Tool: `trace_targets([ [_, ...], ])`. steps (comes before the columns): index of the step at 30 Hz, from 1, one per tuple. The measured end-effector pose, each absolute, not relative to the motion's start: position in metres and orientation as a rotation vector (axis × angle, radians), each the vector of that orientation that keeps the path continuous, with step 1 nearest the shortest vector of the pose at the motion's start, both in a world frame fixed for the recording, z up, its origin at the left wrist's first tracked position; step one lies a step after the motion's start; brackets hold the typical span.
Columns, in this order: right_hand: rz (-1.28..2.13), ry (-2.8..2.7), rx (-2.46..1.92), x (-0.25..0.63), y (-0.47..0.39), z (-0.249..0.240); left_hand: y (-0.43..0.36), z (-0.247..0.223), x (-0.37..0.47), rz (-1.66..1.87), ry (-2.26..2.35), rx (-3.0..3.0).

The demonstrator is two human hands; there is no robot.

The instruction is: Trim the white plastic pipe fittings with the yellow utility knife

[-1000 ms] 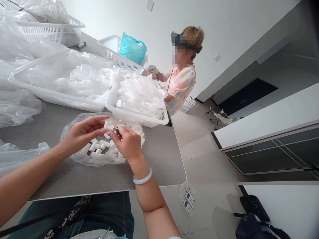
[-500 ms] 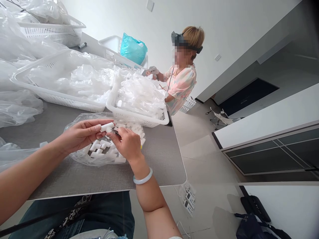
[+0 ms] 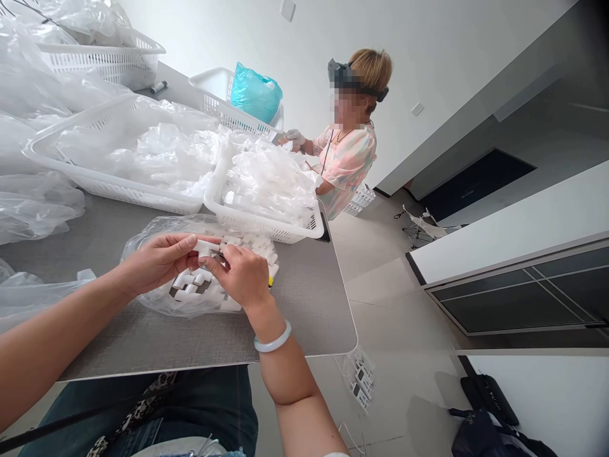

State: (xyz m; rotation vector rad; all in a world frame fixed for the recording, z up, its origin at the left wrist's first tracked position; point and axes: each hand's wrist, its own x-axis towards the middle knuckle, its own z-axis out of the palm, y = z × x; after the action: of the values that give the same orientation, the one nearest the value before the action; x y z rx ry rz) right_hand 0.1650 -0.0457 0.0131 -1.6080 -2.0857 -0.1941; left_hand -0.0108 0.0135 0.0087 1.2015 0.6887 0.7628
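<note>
Between the thumb and fingers of my left hand [image 3: 166,257] is a white T-shaped plastic fitting [image 3: 206,249]. My right hand [image 3: 242,274], with a pale bangle on its wrist, is closed around a small tool with a dark and yellow end, mostly hidden by the fingers; its tip meets the fitting's right end. Both hands are just above a clear plastic bag [image 3: 152,298] lying open on the grey table, with several similar white fittings [image 3: 188,289] in it.
White baskets [image 3: 118,187] [image 3: 266,222] full of clear bags stand behind my hands. Farther back, a basket holds a turquoise bag [image 3: 257,94]. A person [image 3: 349,149] with gloved hands stands past the table's right end. The table edge [image 3: 352,317] runs down at right.
The fitting has turned slightly in my left fingers, its side branch now pointing down. My right fingers have closed in over the tool, which shows less than before.
</note>
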Motion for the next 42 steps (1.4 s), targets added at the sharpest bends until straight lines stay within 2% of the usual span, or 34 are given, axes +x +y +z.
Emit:
trace_targets([
  [24, -0.196, -2.176, -1.552, 0.1684, -0.0448, 0.0145, 0.0159, 0.0044, -0.0124, 0.744, 0.689, 1.259],
  [42, -0.025, -2.084, -1.631, 0.1670, -0.0461, 0.0201, 0.0104, 0.0092, -0.0076, 0.704, 0.619, 1.302],
])
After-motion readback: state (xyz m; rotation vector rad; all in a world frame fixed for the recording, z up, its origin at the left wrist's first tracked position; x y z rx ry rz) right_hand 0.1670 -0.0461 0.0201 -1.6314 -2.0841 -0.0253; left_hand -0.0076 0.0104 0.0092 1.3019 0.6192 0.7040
